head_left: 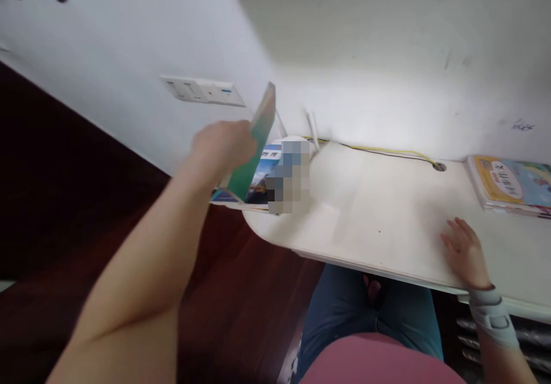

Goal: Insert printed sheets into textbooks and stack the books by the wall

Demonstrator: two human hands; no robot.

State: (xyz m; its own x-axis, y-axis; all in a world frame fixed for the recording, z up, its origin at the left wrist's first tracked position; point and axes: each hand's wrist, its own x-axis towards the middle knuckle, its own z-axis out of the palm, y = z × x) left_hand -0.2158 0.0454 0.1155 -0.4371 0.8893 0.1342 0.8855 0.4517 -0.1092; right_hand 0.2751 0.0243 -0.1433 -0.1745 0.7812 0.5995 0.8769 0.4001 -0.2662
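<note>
My left hand is closed around a green book, held tilted and slightly blurred at the left end of the white table. Just behind and below the green book lies a book with a blue cover and a photo of a scene on it; part of it is pixelated. Over on the right, my right hand is over the tabletop near its front edge, fingers loosely bent and apart, with nothing in it. A grey wrist band wraps that wrist.
A stack of books with a yellow and blue cover lies at the right. Yellow and black cables run along the wall into a round hole. White upright bars stand near the corner. Wall sockets are at left.
</note>
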